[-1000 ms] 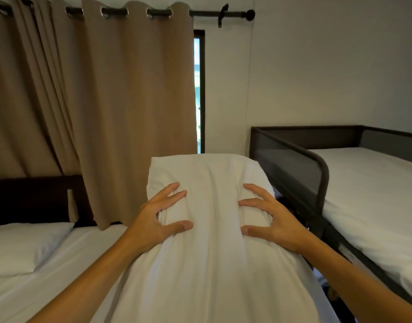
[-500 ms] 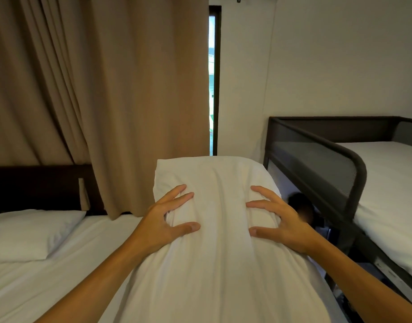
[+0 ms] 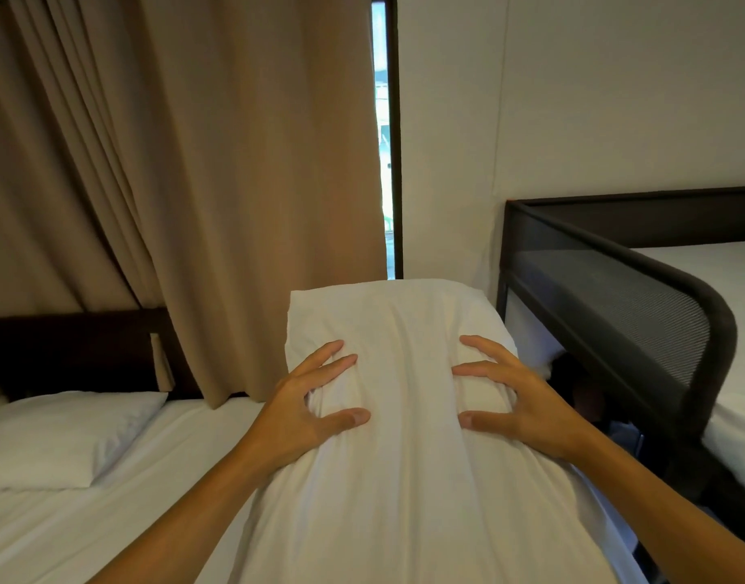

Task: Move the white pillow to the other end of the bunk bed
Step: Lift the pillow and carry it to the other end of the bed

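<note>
A large white pillow (image 3: 404,478) fills the lower middle of the head view, held up in front of me and standing on end. My left hand (image 3: 307,408) grips its left side, fingers dug into the fabric. My right hand (image 3: 518,398) grips its right side the same way. The bunk bed (image 3: 615,288) stands at the right, with a dark metal frame, a mesh guard rail and a white mattress (image 3: 733,314) on the upper level. The pillow's far edge is just left of the bunk's corner post.
A single bed (image 3: 88,533) with white sheets and a second white pillow (image 3: 55,440) lies at the lower left against a dark headboard (image 3: 67,351). Tan curtains (image 3: 194,183) hang behind it, beside a narrow window strip (image 3: 383,141). A dark shape (image 3: 581,394) sits under the bunk rail.
The view has turned left and moved closer to the wall and window, so the bunk bed has slid towards the right edge. Both hands keep the same grip on the pillow.
</note>
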A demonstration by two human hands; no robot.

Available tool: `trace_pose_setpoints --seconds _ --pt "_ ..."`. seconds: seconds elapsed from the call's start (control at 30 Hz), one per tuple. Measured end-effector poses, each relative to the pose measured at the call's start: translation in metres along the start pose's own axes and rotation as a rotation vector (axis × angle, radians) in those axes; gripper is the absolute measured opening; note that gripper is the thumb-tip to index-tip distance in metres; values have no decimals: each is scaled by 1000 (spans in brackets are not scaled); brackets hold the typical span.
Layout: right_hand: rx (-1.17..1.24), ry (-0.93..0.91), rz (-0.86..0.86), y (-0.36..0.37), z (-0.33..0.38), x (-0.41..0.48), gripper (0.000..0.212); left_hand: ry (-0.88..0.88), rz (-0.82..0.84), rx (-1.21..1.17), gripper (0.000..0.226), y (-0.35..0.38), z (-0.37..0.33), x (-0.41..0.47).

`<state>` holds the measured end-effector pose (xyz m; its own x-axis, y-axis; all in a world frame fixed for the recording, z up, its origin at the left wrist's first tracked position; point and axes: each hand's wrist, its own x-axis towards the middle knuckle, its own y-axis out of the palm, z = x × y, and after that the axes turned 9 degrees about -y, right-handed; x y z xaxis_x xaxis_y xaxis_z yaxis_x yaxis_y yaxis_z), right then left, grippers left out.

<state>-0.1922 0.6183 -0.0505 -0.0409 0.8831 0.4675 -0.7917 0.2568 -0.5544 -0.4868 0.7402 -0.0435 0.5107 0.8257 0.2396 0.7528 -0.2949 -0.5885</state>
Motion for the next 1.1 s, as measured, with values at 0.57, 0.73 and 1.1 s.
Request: trace_pose_setpoints --seconds 0.57,0.73,1.1 --pt "-75 71 -29 -11 -56 87 60 95 27 -69 76 5 41 123" --pt "-160 107 -55 -11 -66 137 57 148 46 -95 78 -5 62 185" --pt "-319 119 -162 -10 -62 200 56 328 67 -109 71 -32 78 282"
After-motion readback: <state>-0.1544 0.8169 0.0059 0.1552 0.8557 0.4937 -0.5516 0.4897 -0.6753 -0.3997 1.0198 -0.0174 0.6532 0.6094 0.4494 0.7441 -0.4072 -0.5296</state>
